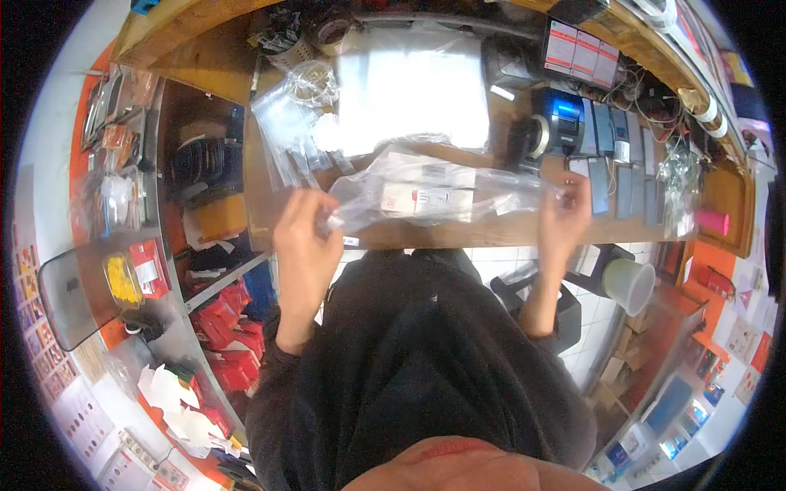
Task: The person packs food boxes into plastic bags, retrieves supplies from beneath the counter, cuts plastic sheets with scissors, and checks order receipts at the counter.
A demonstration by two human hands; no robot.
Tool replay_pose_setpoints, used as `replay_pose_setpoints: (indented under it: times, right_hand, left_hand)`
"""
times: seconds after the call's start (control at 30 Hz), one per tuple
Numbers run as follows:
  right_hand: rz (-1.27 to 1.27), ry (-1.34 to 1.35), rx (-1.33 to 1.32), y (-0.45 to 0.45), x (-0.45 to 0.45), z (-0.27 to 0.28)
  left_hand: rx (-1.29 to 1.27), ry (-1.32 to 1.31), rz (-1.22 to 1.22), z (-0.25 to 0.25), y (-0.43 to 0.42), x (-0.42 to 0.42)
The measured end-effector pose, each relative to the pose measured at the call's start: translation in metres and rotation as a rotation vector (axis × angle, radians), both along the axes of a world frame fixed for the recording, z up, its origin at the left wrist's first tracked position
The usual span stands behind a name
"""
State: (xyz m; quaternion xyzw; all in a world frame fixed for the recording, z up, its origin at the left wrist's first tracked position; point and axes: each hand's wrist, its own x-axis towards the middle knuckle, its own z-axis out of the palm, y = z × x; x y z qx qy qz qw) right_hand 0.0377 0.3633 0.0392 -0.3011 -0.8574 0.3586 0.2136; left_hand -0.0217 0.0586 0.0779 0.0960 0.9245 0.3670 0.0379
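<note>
A clear plastic bag (508, 186) is stretched between my two hands above the front edge of the wooden table (377, 237). Inside it lies a flat pale packet (427, 196) with red and black print. My left hand (308, 237) pinches the bag's left end, fingers closed around crumpled plastic. At the other end, my right hand (565, 214) grips the twisted plastic between thumb and fingers. Behind the bag is a bright white surface (413, 86), washed out by glare.
Clear plastic sleeves (282, 135) and a tape roll (313, 82) lie at the back left. A black printer (560, 121), several phone-like slabs (600, 184) and a screen (580, 54) are at the right. Shelves (225, 282) with red packets stand left.
</note>
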Motion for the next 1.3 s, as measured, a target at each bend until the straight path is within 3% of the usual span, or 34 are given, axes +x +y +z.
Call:
replay_pose_setpoints:
  times: [0.03, 0.07, 0.13, 0.17, 0.23, 0.27, 0.37, 0.4, 0.43, 0.5, 0.53, 0.57, 0.63, 0.7, 0.77, 0.87, 0.9, 0.97, 1.1, 1.17, 1.2, 1.3]
  right_hand:
    - [-0.030, -0.030, 0.054, 0.001, 0.003, 0.010]
    - [-0.029, -0.026, 0.053, 0.012, 0.009, 0.009]
    - [0.240, -0.418, -0.246, 0.041, 0.023, 0.001]
    - [0.245, -0.417, -0.246, 0.041, 0.024, -0.003]
    - [0.477, -0.136, -0.842, 0.034, 0.016, -0.008]
    - [0.552, 0.130, -1.003, 0.023, 0.007, -0.001]
    - [0.495, 0.225, -0.995, 0.018, -0.010, 0.033]
    - [0.472, 0.047, -0.754, 0.019, -0.014, 0.042]
    - [0.478, 0.047, -0.753, 0.017, -0.016, 0.049]
    - [0.295, -0.337, 0.000, 0.005, -0.017, 0.062]
    - [0.304, -0.163, 0.193, -0.004, -0.017, 0.069]
    - [0.313, -0.165, 0.193, -0.011, -0.020, 0.068]
    - [0.886, 0.100, 0.225, -0.028, -0.023, 0.062]
    - [1.296, -0.346, 0.187, -0.065, -0.042, 0.031]
    - [1.493, -0.471, 0.180, -0.085, -0.061, -0.019]
    - [1.508, -0.476, 0.253, -0.092, -0.074, -0.085]
    - [1.485, -0.467, 0.287, -0.092, -0.076, -0.098]
    - [1.421, -0.447, 0.403, -0.090, -0.077, -0.118]
    - [1.238, -0.414, 0.672, -0.094, -0.070, -0.140]
    - [1.208, -0.407, 0.707, -0.087, -0.061, -0.141]
    - [1.498, -0.157, 0.014, -0.071, -0.051, -0.140]
    - [1.490, -0.126, -0.718, -0.053, -0.019, -0.160]
  left_hand:
    - [-0.001, 0.002, 0.001, -0.001, -0.001, 0.002]
    - [0.119, -0.069, -0.153, -0.006, -0.003, 0.003]
    - [0.308, -0.265, -0.464, -0.027, -0.008, -0.001]
    - [0.308, -0.263, -0.460, -0.038, -0.003, -0.005]
    - [0.941, -0.597, -0.310, -0.049, 0.015, -0.006]
    - [0.939, -0.588, -0.309, -0.040, 0.026, -0.004]
    - [0.848, -0.388, -0.317, -0.005, 0.048, 0.008]
    - [0.878, -0.452, -0.234, -0.002, 0.047, 0.009]
    - [0.908, -0.512, -0.152, 0.000, 0.047, 0.010]
    - [0.817, -0.469, -0.120, -0.005, 0.045, 0.017]
    - [0.819, -0.472, -0.084, -0.007, 0.046, 0.023]
    - [0.820, -0.471, -0.050, -0.009, 0.047, 0.025]
    - [0.827, -0.462, -0.020, -0.012, 0.049, 0.029]
    - [0.835, -0.447, 0.000, -0.014, 0.050, 0.032]
    - [0.769, -0.414, -0.097, -0.015, 0.052, 0.040]
    - [0.670, -0.286, -0.235, -0.032, 0.062, 0.062]
    - [0.530, -0.328, -0.299, -0.066, 0.064, 0.077]
    - [0.565, -0.348, -0.297, -0.099, 0.070, 0.089]
    - [0.695, -0.445, -0.195, -0.096, 0.064, 0.085]
    - [0.875, -0.631, -0.158, -0.095, 0.067, 0.082]
    - [0.873, -0.625, -0.168, -0.096, 0.068, 0.088]
    - [0.908, -0.764, -0.114, -0.095, 0.066, 0.106]
